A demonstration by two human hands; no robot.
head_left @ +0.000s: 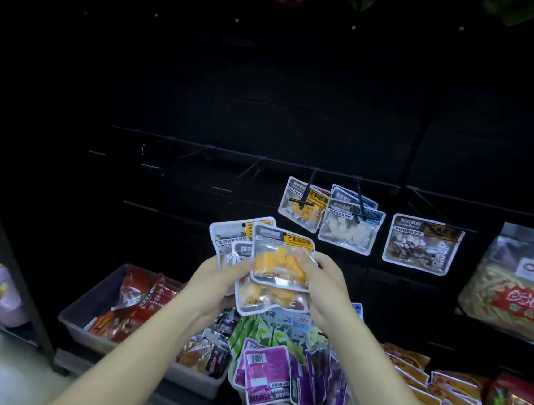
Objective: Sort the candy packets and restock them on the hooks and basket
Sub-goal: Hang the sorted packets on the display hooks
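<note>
The single wide-angle camera sat on the person's head and looked forward and down along both forearms. It faced a black display wall [269,89] with thin black metal hooks [307,189]. It was near enough that the left hand [220,282], the right hand [324,283] and the clear silver-edged candy packets [281,258] they gripped filled the centre. A grey plastic bin [89,303] lay low in view.

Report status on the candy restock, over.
Left hand and right hand both grip the packet stack, mango packet on top. Three hooks carry hung packets behind. Nothing blocks them.
</note>
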